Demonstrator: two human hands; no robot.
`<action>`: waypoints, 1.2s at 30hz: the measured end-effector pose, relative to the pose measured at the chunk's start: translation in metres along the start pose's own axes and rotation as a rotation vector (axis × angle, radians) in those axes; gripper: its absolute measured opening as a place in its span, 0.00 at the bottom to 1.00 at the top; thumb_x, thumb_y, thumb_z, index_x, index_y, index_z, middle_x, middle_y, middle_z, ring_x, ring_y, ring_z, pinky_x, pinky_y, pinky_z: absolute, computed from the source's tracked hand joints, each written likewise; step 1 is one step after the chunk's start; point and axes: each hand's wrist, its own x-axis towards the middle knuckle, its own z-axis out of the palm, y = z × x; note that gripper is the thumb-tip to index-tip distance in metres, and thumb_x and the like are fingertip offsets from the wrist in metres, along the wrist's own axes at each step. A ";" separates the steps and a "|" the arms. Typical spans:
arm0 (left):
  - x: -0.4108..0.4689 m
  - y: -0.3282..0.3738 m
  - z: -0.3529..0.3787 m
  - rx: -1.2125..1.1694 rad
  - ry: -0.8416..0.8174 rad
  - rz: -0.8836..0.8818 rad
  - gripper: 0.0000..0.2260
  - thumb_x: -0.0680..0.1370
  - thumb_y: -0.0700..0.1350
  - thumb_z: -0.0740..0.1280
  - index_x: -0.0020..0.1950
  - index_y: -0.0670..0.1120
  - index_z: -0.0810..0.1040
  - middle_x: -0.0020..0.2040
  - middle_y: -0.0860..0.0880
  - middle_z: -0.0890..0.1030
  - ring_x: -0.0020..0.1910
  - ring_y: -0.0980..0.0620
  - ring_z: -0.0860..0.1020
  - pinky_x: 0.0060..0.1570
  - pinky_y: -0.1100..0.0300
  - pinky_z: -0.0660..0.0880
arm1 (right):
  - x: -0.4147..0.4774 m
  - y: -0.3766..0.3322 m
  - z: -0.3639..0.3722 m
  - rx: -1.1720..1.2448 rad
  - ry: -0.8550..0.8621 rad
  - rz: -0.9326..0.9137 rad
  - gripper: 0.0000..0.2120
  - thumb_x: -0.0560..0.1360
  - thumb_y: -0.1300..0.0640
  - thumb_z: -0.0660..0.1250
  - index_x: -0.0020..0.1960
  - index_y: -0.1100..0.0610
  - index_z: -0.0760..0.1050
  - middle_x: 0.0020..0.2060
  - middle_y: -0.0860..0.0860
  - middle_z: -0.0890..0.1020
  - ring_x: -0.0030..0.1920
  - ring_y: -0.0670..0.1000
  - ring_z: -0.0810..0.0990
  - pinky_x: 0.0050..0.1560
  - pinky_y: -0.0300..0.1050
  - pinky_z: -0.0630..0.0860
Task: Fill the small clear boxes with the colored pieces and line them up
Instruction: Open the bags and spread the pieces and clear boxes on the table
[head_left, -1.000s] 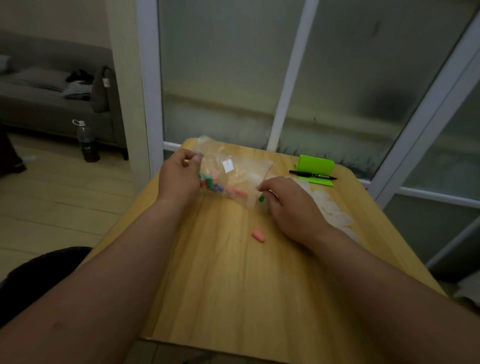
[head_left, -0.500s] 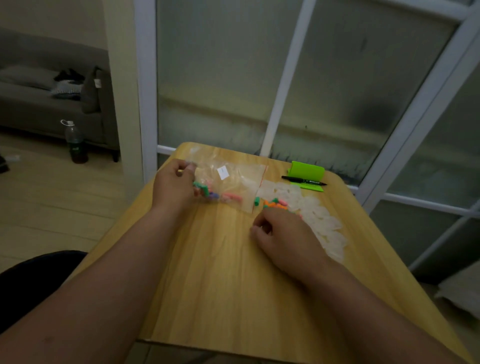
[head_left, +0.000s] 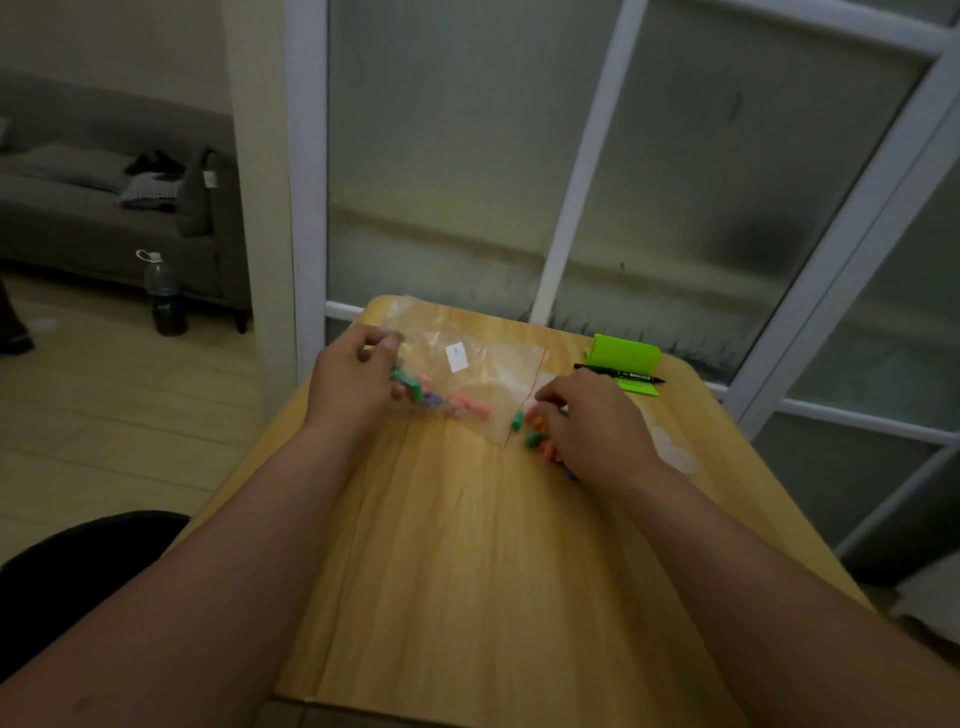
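Observation:
A clear plastic bag (head_left: 483, 364) with a white label lies at the far middle of the wooden table (head_left: 467, 571). Green, pink and purple pieces (head_left: 441, 397) sit inside its left part. My left hand (head_left: 353, 387) pinches the bag's left corner. More loose pieces (head_left: 524, 431), green and orange, lie on the table at the bag's red-edged mouth. My right hand (head_left: 592, 426) rests over them with fingers curled; what it holds is hidden. Small clear boxes (head_left: 672, 449) lie flat to the right, mostly behind that hand.
A bright green holder (head_left: 626, 358) with a black marker (head_left: 618, 373) across it stands at the far right of the table. Frosted glass doors rise right behind the table. A bottle (head_left: 163, 296) and a grey sofa (head_left: 104, 208) are at the left.
My right hand went to the pink piece lying nearer me, which is gone from that spot, then moved back to the bag's mouth. My left hand kept hold of the bag.

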 end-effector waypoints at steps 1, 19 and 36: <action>0.001 0.001 -0.001 -0.005 -0.012 0.003 0.09 0.85 0.49 0.65 0.57 0.48 0.83 0.48 0.44 0.83 0.38 0.47 0.84 0.50 0.43 0.84 | -0.001 -0.002 0.003 0.017 0.008 -0.045 0.09 0.82 0.51 0.66 0.57 0.47 0.85 0.44 0.43 0.82 0.42 0.46 0.82 0.53 0.51 0.80; 0.020 0.025 0.009 0.236 -0.239 0.091 0.16 0.84 0.55 0.64 0.49 0.43 0.80 0.44 0.43 0.83 0.43 0.42 0.83 0.47 0.43 0.81 | 0.007 -0.042 0.003 1.420 -0.166 0.457 0.15 0.87 0.49 0.62 0.62 0.60 0.79 0.54 0.61 0.87 0.54 0.59 0.88 0.49 0.54 0.87; 0.015 -0.005 0.001 0.102 -0.247 -0.070 0.09 0.83 0.43 0.68 0.60 0.40 0.75 0.53 0.39 0.82 0.40 0.49 0.83 0.33 0.62 0.79 | 0.028 -0.056 0.012 1.286 -0.393 0.505 0.10 0.83 0.51 0.68 0.52 0.58 0.81 0.50 0.58 0.82 0.55 0.57 0.85 0.58 0.56 0.82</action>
